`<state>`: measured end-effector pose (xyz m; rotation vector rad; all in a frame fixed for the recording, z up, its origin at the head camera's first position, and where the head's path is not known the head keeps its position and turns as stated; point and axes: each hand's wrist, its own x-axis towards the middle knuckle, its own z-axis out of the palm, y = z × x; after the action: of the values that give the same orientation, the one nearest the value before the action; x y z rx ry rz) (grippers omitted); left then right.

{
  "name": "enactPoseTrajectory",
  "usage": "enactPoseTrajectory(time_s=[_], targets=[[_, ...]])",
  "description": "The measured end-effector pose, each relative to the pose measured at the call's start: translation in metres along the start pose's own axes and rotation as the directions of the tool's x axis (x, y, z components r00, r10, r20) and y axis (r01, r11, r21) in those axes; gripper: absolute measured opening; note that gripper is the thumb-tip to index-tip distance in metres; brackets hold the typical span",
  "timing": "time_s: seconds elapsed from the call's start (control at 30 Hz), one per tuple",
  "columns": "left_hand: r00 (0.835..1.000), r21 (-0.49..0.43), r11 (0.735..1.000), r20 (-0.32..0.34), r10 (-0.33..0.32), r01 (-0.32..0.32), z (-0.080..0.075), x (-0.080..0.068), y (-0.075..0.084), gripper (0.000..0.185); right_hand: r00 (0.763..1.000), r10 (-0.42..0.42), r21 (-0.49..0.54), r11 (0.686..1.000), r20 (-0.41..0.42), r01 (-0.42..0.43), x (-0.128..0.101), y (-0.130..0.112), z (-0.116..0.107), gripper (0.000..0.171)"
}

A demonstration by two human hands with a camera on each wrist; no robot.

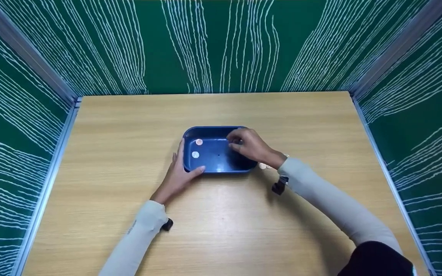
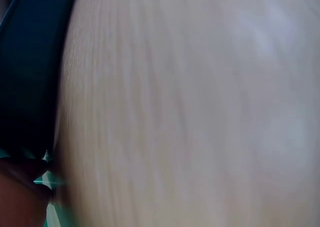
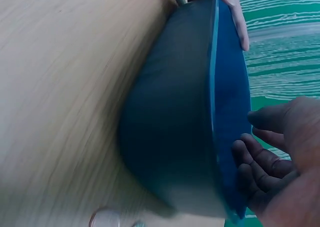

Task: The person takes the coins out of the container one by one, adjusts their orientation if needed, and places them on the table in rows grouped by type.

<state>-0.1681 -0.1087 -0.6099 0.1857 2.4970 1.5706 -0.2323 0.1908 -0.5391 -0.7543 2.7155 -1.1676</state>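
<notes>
A blue rectangular tray (image 1: 221, 171) with rounded corners stands on the table. Inside, toward its left end, lie a copper-coloured coin-like disc (image 1: 199, 142) and a silvery one (image 1: 195, 155). My left hand (image 1: 179, 174) holds the tray's left end, its thumb over the front rim and its fingers along the left side. Over the tray's right part hovers my right hand (image 1: 249, 145), fingers bent inward. In the right wrist view the tray's side (image 3: 170, 107) is close by; no object shows plainly between the fingers, and the fingertips are partly hidden.
Several small round discs (image 1: 263, 166) lie on the table just right of the tray, partly behind the right wrist. The wooden table (image 1: 136, 126) is bounded by green walls (image 1: 213, 46) with white wavy lines. The left wrist view shows mostly tabletop.
</notes>
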Motion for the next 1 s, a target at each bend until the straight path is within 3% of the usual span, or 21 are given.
enactPoseTrajectory(time_s=[0.2,0.37,0.63,1.0], targets=[[1.000,-0.002,1.000,0.004,-0.004,0.004,0.001,-0.004,-0.003,0.121,0.997,-0.028,-0.047,0.998,0.069,0.031,0.011,-0.006,0.021,0.024],[1.000,0.007,1.000,0.009,0.017,-0.017,0.000,-0.001,-0.004,0.121,0.993,-0.065,-0.036,0.997,0.095,0.069,0.020,-0.009,0.036,0.023],[1.000,0.009,1.000,0.005,-0.002,0.002,0.000,0.004,-0.001,0.122,0.988,-0.063,-0.022,0.998,0.137,0.067,0.033,-0.015,0.049,0.026],[1.000,0.007,1.000,0.007,-0.008,0.008,-0.001,0.003,-0.002,0.122,0.984,-0.137,0.027,0.991,0.118,0.135,0.051,0.004,0.080,0.023]])
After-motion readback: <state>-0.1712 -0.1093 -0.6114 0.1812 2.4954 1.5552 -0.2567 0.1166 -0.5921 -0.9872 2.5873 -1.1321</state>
